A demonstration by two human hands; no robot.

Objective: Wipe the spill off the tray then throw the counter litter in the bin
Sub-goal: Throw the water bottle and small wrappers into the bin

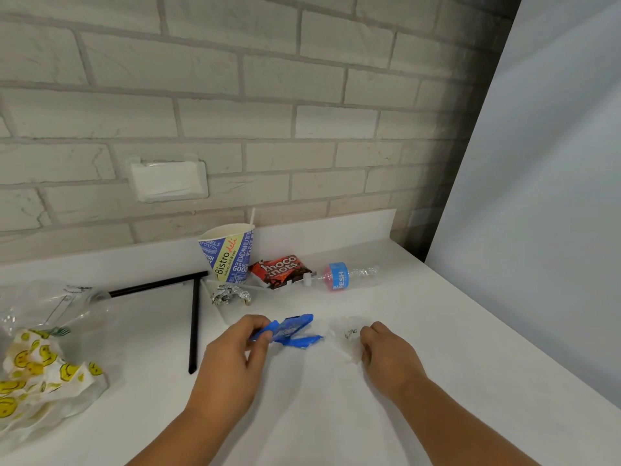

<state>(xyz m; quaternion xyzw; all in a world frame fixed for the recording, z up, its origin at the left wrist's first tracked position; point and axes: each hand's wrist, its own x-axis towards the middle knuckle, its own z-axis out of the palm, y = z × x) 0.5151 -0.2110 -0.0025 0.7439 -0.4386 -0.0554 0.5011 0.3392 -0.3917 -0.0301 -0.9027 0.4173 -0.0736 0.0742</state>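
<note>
On the white tabletop [319, 418], the left hand [235, 358] pinches a blue wrapper [294, 326] between its fingers. Just beside it, the right hand [386, 356] curls its fingers round a clear wrapper [347, 331]. Farther back lie a foil ball [230, 294], paper cup [228, 255], chocolate packet [282, 270] and bottle [342, 275].

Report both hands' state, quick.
Left hand: pinches the blue wrapper.
Right hand: grips the clear wrapper.

Pale brick wall [268, 95] backs a white counter [447, 324], with perhaps a covered socket [168, 180].
</note>
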